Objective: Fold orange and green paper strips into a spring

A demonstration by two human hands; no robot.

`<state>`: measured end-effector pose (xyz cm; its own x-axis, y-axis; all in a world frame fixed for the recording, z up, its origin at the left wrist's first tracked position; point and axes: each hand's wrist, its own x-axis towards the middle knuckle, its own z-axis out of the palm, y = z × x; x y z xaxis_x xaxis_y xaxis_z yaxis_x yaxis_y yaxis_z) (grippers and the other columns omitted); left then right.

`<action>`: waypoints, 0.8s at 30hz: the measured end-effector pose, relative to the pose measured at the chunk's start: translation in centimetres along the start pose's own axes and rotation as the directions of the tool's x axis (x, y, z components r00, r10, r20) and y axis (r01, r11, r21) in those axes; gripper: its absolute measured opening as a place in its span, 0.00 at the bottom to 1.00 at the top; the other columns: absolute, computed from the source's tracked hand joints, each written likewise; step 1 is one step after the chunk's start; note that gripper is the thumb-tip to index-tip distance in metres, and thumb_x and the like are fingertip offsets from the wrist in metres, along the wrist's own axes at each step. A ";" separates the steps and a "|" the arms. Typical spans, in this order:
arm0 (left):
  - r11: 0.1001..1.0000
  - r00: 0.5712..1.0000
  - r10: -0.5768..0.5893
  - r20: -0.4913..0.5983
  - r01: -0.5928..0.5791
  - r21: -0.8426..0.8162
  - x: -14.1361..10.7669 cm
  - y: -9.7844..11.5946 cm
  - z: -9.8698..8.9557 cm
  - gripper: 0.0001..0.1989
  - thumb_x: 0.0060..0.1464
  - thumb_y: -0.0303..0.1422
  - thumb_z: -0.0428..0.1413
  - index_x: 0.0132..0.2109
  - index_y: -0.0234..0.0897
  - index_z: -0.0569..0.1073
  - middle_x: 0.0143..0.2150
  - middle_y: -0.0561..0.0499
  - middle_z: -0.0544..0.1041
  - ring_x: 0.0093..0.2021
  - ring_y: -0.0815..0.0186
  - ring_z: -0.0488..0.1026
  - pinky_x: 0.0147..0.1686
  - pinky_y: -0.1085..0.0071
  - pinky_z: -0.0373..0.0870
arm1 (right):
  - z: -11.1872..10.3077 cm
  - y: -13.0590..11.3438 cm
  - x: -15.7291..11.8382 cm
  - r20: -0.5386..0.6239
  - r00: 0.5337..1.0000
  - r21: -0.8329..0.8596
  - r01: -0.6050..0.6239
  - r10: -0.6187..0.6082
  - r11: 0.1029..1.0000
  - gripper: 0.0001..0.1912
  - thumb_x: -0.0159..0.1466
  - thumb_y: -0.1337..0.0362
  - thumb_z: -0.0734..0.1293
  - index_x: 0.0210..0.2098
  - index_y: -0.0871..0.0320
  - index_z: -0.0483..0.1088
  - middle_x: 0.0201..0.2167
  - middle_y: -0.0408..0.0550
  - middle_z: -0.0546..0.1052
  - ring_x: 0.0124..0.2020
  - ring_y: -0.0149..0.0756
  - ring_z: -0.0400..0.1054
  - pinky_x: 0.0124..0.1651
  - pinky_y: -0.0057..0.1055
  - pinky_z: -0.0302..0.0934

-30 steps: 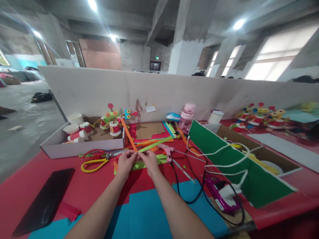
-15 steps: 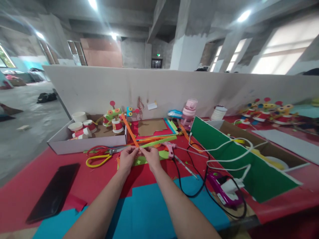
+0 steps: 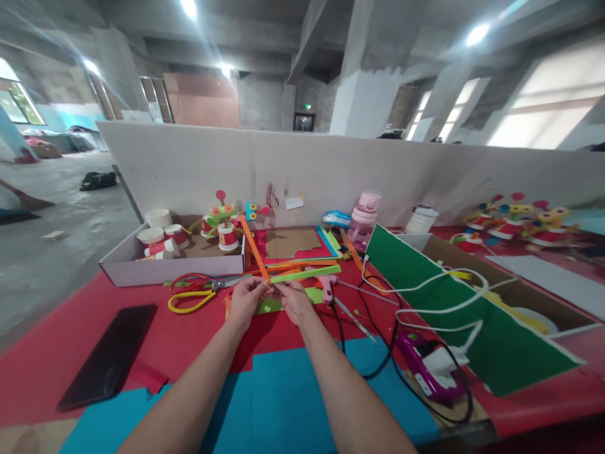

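Note:
My left hand is closed, its thumb and finger pinching the lower end of a long orange paper strip. The strip slants up and away to the left. My right hand is closed at the near end of a light green paper strip that stretches off to the right. Both strips meet at my fingertips, at an angle to each other; the fingers partly hide the joint. Scissors with red and yellow handles lie left of my hands. A pink glue gun rests to their right.
An open box with paper cups and a cup figure stands back left. A phone lies front left, blue sheets in front. At right are a green-sided box, looping cables and a purple power strip.
The view has swung slightly left. My fingertips have shifted a little at the joint, with the right hand's fingers now more stretched. The green strip's far end has tipped lower.

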<state>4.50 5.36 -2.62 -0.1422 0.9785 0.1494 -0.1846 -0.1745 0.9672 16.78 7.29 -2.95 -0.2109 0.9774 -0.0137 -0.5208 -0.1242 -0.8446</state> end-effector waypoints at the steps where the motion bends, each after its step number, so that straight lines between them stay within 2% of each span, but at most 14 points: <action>1: 1.000 1.000 0.002 -0.004 -0.002 0.006 0.0 0.0 0.0 0.17 0.40 0.43 0.67 0.28 0.33 0.76 0.21 0.53 0.72 0.22 0.72 0.64 0.24 0.75 0.59 | 0.0 -0.1 -0.1 0.004 1.000 -0.003 -0.004 0.004 1.000 0.18 0.39 0.57 0.80 0.22 0.60 0.73 0.19 0.44 0.76 0.28 0.38 0.74 0.36 0.35 0.69; 5: 1.000 1.000 0.004 -0.018 -0.004 0.024 0.0 0.1 0.0 0.16 0.40 0.43 0.66 0.28 0.34 0.76 0.21 0.53 0.73 0.22 0.72 0.64 0.25 0.75 0.59 | 0.0 -0.3 -0.2 0.029 1.000 0.008 0.010 -0.010 1.000 0.18 0.40 0.57 0.80 0.25 0.60 0.75 0.22 0.45 0.78 0.30 0.38 0.74 0.36 0.33 0.69; 10: 1.000 0.999 -0.013 -0.034 0.014 0.009 0.1 -0.2 -0.3 0.17 0.39 0.44 0.67 0.28 0.33 0.77 0.23 0.52 0.75 0.22 0.71 0.67 0.25 0.75 0.61 | 0.1 -0.2 -0.1 0.012 1.000 -0.019 0.029 -0.029 0.999 0.18 0.41 0.56 0.80 0.27 0.60 0.76 0.23 0.42 0.78 0.24 0.30 0.70 0.33 0.28 0.67; 19: 0.997 0.999 -0.012 -0.040 0.009 -0.078 0.0 -0.4 0.0 0.18 0.37 0.43 0.68 0.28 0.32 0.78 0.21 0.50 0.75 0.20 0.73 0.65 0.23 0.75 0.59 | 0.4 0.2 0.0 -0.045 0.997 -0.068 0.061 -0.064 0.996 0.21 0.42 0.54 0.79 0.31 0.60 0.77 0.22 0.42 0.77 0.23 0.29 0.68 0.34 0.31 0.68; 24: 0.998 0.996 -0.029 -0.081 0.024 -0.064 -0.1 -0.2 0.0 0.18 0.34 0.43 0.69 0.28 0.32 0.78 0.20 0.51 0.74 0.20 0.73 0.63 0.22 0.75 0.58 | 0.6 0.3 0.0 -0.073 0.986 -0.181 0.135 -0.150 0.974 0.19 0.45 0.52 0.77 0.30 0.59 0.77 0.20 0.41 0.76 0.22 0.30 0.67 0.33 0.31 0.68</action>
<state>4.58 5.30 -2.78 -0.2153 0.9710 0.1041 -0.2503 -0.1578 0.9552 16.12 7.16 -2.84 -0.0694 0.9948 0.0742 -0.3863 0.0418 -0.9214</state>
